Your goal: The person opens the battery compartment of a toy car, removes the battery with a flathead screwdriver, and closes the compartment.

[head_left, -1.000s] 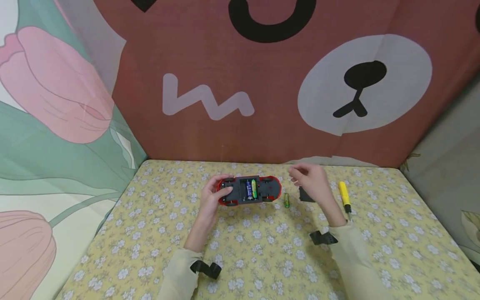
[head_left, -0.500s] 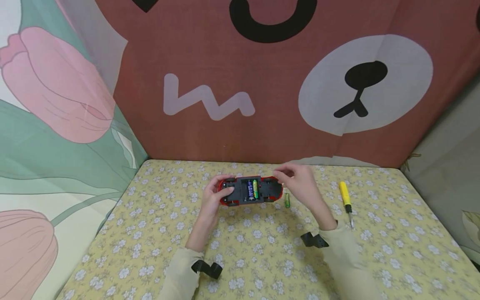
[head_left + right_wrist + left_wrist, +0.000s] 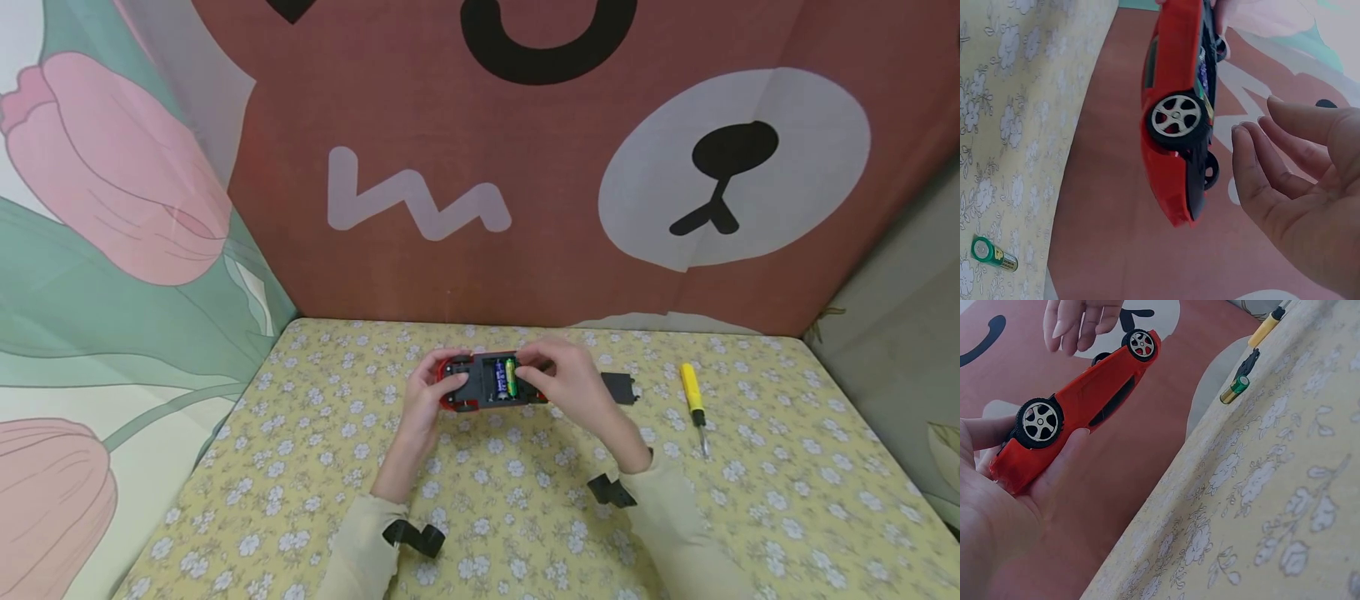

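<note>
My left hand point(image 3: 422, 400) grips a red toy car point(image 3: 1088, 394) by one end, its black underside turned up in the head view. Inside the car's uncovered battery compartment lie a blue battery point(image 3: 500, 380) and a green battery point(image 3: 511, 377). My right hand point(image 3: 566, 379) is over the other end, fingertips near the green battery in the head view. Seen from the right wrist, its fingers are loosely bent beside the car, thumb apart from them, with nothing between. Another green battery point(image 3: 995, 254) lies on the tablecloth, hidden behind the right hand in the head view.
A black battery cover point(image 3: 618, 388) lies on the flowered tablecloth point(image 3: 510, 517), right of the car. Further right is a screwdriver point(image 3: 692, 396) with a yellow handle. A printed cloth with a bear face point(image 3: 420, 275) hangs behind the table.
My right hand has moved left, from above the black cover to over the car's battery compartment. The cover shows again. My left hand and the car have hardly moved.
</note>
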A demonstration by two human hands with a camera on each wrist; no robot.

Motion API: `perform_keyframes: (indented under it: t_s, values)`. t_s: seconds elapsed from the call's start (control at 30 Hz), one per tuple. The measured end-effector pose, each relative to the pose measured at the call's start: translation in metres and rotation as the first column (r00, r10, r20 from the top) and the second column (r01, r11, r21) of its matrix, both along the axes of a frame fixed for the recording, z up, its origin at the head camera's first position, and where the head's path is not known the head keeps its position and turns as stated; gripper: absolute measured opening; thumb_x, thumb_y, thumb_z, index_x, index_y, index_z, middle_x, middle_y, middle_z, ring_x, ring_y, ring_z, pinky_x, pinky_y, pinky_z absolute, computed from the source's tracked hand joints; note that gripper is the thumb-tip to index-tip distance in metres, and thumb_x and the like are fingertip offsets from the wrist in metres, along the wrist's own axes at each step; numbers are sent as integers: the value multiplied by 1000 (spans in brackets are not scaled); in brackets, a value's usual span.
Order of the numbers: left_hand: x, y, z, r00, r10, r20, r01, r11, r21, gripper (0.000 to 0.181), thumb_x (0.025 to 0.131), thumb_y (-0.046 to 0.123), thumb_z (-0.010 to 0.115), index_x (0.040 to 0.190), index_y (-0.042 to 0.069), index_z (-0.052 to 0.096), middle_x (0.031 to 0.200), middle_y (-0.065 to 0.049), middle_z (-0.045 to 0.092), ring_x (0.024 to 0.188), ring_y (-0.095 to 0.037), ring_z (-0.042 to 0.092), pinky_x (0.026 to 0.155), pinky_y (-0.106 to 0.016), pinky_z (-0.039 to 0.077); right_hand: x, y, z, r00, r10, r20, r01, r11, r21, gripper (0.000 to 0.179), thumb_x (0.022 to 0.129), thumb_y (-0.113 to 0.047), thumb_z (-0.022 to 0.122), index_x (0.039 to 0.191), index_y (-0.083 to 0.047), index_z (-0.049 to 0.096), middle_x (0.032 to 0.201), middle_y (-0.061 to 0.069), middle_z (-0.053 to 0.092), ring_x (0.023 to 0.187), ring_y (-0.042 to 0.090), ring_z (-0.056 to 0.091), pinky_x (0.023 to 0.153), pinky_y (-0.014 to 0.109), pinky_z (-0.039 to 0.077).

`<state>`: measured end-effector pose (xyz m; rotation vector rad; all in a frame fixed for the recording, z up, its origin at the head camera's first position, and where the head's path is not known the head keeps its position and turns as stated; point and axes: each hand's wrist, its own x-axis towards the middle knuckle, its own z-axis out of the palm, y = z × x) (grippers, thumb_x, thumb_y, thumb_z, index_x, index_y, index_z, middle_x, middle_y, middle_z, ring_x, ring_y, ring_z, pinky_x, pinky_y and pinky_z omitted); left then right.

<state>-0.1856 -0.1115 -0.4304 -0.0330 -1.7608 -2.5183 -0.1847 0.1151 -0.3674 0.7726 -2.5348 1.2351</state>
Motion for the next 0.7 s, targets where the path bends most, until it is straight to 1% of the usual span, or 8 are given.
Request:
perform_keyframes:
  t_s: [0.1, 0.2, 0.33, 0.47, 0.6, 0.7]
  values:
    - [0, 0, 1, 1000, 3, 6, -3, 1000, -3, 34, 88, -4, 69, 121, 4, 69, 127, -7, 68, 111, -22, 65, 81, -32, 60, 2, -3, -1, 1000, 24, 7, -24, 1000, 15, 22, 91, -5, 78, 113, -2, 76, 105, 8, 70, 90, 20, 69, 74, 33, 60]
    - [1, 0, 1, 1000, 8, 8, -8, 1000, -2, 33, 88, -4, 70, 120, 6, 70, 127, -6, 68, 112, -23, 64, 81, -31, 60, 3, -5, -1, 999, 33, -8, -32, 998, 47, 23, 91, -5, 78, 114, -1, 75, 105, 9, 69, 91, 20, 68, 73, 33, 59]
    - [1, 0, 2, 1000, 6, 6, -6, 1000, 5, 33, 88, -3, 70, 120, 7, 70, 127, -6, 68, 112, -23, 65, 80, -32, 61, 3, -6, -3, 998, 36, -46, -31, 995, 95, 25, 90, -4, 79, 114, 0, 75, 106, 9, 68, 91, 21, 67, 73, 32, 59]
    - [1, 0, 4, 1000, 0, 18, 0, 1000, 10, 33, 88, -3, 69, 120, 8, 70, 126, -6, 68, 111, -23, 66, 81, -32, 61, 3, -7, -5, 995, 35, -97, -20, 989, 149, 26, 88, -5, 81, 113, 0, 75, 107, 9, 67, 92, 22, 66, 75, 35, 59]
    - [0, 0, 5, 1000, 7, 28, -8, 1000, 17, 34, 87, -4, 69, 119, 7, 70, 126, -7, 68, 111, -23, 65, 84, -31, 59, 2, -9, -6, 988, 38, -150, -8, 981, 194, 26, 88, -7, 83, 112, -2, 76, 105, 8, 66, 92, 22, 63, 76, 38, 57]
    - [-1, 0, 8, 1000, 12, 23, -12, 1000, 17, 35, 87, -6, 69, 120, 6, 69, 126, -8, 68, 113, -24, 63, 87, -31, 58, 2, -9, -7, 982, 48, -185, -8, 978, 209, 26, 86, -8, 84, 110, -2, 76, 102, 8, 65, 90, 23, 62, 75, 39, 56]
